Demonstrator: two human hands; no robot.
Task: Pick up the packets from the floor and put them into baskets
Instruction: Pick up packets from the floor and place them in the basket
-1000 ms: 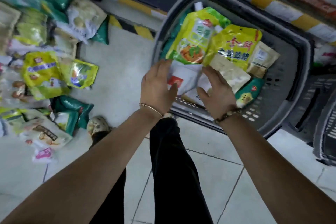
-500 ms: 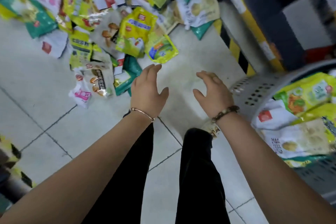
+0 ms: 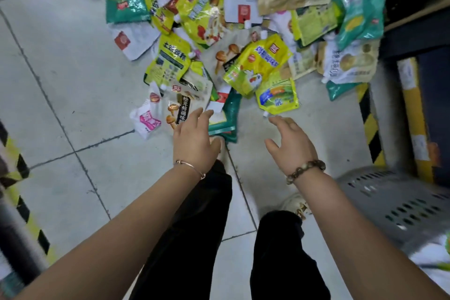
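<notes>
**Reaching for the pile (image 3: 202, 15), both hands empty**

My left hand (image 3: 194, 139) is flat and open, fingers straight and a little spread. Its fingertips are over the near edges of a mushroom packet (image 3: 185, 102) and a dark green packet (image 3: 229, 117); I cannot tell whether they touch. My right hand (image 3: 291, 144) is open too, fingers spread and loosely bent, over bare floor (image 3: 73, 80) just short of the spout of a yellow-green pouch (image 3: 277, 97). Neither hand holds anything.

Beyond my fingertips the packets lie heaped and overlapping across the tiles. A small pink and white packet (image 3: 146, 119) sits at the near left edge and a yellow pouch (image 3: 258, 66) lies on top in the middle. Many more green, white and brown ones run out of the top of the view. To my right, beside my right leg, stands the grey basket (image 3: 394, 204), well apart from the heap. Only its perforated wall and a corner of its inside show, with what looks like a white packet (image 3: 435, 257) in it, blurred.

I judge the job begun but far from finished. At least something is in the basket, though I cannot see how much, and the great part of the packets is still on the floor. The ones nearest my hands are the likely next to go, and many trips between heap and basket remain.
</notes>
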